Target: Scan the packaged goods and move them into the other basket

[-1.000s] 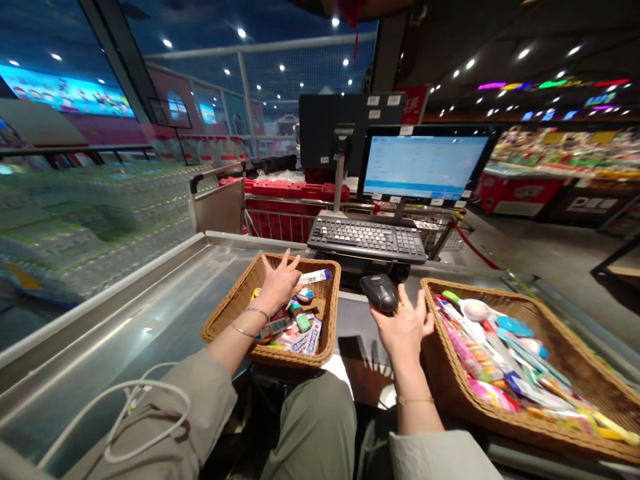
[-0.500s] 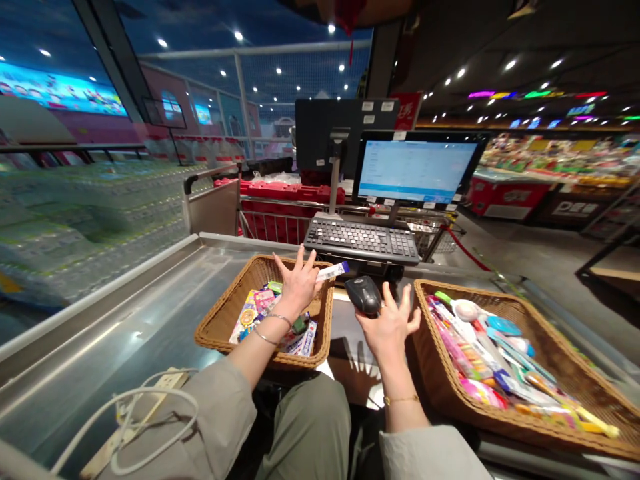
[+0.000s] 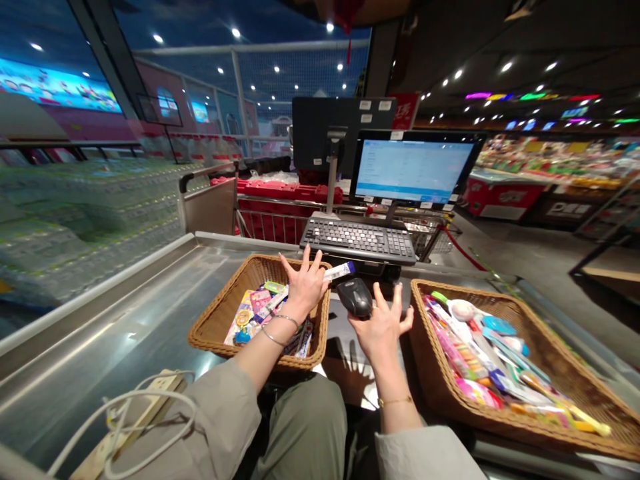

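Observation:
My left hand (image 3: 306, 287) is over the left wicker basket (image 3: 210, 337), its thumb side gripping a long, slim white packet (image 3: 336, 271) with a purple end and a barcode. Some of its fingers are spread. The packet's free end points right, towards the black barcode scanner (image 3: 354, 297). My right hand (image 3: 379, 327) grips the scanner from below, between thumb and fingers, with other fingers stretched out. Small colourful packets (image 3: 246, 317) lie in the left basket, partly hidden by my left arm.
On the right stands a second wicker basket (image 3: 425, 360) with toys and packaged goods (image 3: 483, 347). Behind the hands are a keyboard (image 3: 357, 239) and a lit monitor (image 3: 415, 167). A power strip (image 3: 130, 420) with a white cable lies at left on the metal counter (image 3: 150, 313).
My left hand and the packet have shifted slightly right, closer to the scanner. The scanner and my right hand sit slightly further left. The whole view has drifted a little.

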Demonstrator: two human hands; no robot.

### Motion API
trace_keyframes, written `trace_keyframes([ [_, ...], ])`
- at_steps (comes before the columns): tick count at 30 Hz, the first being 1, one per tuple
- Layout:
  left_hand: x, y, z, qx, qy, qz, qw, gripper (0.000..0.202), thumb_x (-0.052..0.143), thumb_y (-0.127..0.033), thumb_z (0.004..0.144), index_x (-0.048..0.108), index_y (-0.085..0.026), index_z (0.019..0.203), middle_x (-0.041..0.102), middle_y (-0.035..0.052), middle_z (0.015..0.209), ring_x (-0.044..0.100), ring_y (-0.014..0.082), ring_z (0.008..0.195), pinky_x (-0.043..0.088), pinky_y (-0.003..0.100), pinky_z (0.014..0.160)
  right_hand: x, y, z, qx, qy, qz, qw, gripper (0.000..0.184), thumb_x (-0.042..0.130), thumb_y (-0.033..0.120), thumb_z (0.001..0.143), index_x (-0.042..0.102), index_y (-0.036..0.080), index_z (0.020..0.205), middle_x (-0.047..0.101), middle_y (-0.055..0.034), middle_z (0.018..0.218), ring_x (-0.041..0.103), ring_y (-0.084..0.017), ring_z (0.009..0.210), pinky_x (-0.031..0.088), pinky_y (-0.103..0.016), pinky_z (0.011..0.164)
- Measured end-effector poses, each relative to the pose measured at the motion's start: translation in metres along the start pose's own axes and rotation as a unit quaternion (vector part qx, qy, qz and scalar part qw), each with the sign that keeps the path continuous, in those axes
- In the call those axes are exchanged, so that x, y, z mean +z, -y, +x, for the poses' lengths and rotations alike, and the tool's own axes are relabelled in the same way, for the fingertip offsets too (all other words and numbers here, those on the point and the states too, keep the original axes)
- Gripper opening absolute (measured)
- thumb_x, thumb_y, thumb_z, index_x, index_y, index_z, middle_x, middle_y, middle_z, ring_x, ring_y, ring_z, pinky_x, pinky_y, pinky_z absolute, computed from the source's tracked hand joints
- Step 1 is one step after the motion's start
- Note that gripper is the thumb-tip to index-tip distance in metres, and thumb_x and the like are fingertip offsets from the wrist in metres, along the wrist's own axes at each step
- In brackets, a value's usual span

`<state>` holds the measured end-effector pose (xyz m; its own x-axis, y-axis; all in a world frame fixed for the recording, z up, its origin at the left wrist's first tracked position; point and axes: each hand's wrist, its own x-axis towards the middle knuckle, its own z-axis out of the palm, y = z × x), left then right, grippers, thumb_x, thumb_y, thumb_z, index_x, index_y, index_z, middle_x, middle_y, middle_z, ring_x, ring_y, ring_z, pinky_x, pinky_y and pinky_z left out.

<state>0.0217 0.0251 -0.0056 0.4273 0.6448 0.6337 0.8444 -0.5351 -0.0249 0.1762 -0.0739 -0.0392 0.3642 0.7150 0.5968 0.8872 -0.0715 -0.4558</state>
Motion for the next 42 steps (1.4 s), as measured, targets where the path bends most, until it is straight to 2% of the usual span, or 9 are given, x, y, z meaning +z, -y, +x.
trace_keyframes([
  [19, 0.000, -0.007, 0.003, -0.002, 0.005, -0.007, 1.000, 0.015, 0.061, -0.025, 0.089, 0.073, -0.020, 0.095, 0.050, 0.0141, 0.150, 0.026, 0.0443, 0.148, -0.012, 0.088, 0.101, -0.003, 0.003, -0.001, -0.003, -0.001, -0.002, 1.000, 0.023, 0.061, 0.038, 0.076, 0.075, 0.022, 0.085, 0.065, -0.0086, 0.134, 0.022, -0.037, 0.148, 0.010, -0.067, 0.113],
  [31, 0.005, -0.010, 0.005, 0.004, 0.001, 0.000, 1.000, 0.015, 0.060, -0.026, 0.090, 0.072, -0.019, 0.093, 0.050, 0.0142, 0.150, 0.026, 0.0428, 0.149, -0.014, 0.087, 0.101, -0.003, 0.000, -0.001, -0.007, -0.010, 0.005, 1.000, 0.028, 0.061, 0.038, 0.076, 0.075, 0.023, 0.094, 0.067, -0.0079, 0.131, 0.024, -0.036, 0.147, 0.008, -0.066, 0.113],
  [37, 0.003, -0.012, 0.008, 0.002, -0.004, 0.000, 1.000, 0.016, 0.058, -0.028, 0.091, 0.073, -0.020, 0.094, 0.051, 0.0135, 0.149, 0.028, 0.0424, 0.148, -0.013, 0.087, 0.102, -0.010, 0.000, -0.002, -0.006, -0.009, -0.014, 1.000, 0.024, 0.060, 0.039, 0.076, 0.075, 0.023, 0.086, 0.059, -0.0071, 0.142, 0.022, -0.038, 0.148, 0.011, -0.066, 0.112],
  [42, -0.004, -0.017, 0.012, 0.005, -0.004, -0.007, 1.000, 0.016, 0.059, -0.026, 0.090, 0.073, -0.021, 0.093, 0.052, 0.0138, 0.149, 0.029, 0.0432, 0.148, -0.014, 0.087, 0.101, -0.018, -0.006, -0.001, -0.006, -0.034, -0.028, 0.999, 0.026, 0.060, 0.040, 0.078, 0.075, 0.023, 0.089, 0.057, -0.0066, 0.144, 0.021, -0.038, 0.148, 0.012, -0.066, 0.112],
])
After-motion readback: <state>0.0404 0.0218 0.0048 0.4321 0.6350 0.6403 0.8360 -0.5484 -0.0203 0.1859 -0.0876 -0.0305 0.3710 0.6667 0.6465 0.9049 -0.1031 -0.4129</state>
